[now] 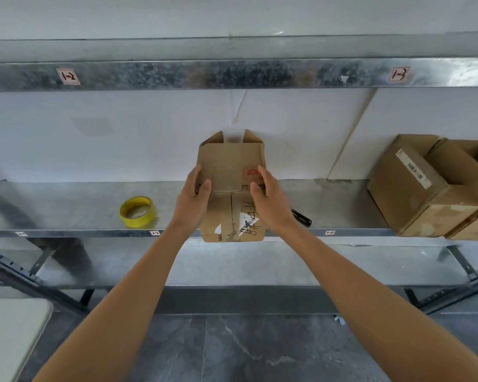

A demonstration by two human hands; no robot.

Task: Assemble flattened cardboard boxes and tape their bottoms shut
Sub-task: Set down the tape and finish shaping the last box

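- L hand (195,194) & R hand (265,194) both gripping cardboard box (229,166) by its sides, thumbs lying on near face.
- Box hanging over front edge of metal shelf (66,208), far flaps sticking up.
- Yellow tape roll (138,220) sitting on shelf left of box; black pen-like tool (301,217) lying just right.
- Brown boxes (425,194) sitting far right on shelf.

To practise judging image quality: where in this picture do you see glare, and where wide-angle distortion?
Head view: glare brightens the right end of the grey galvanised shelf beam; head view too: brown cardboard boxes at the right edge look tilted, likely distortion.
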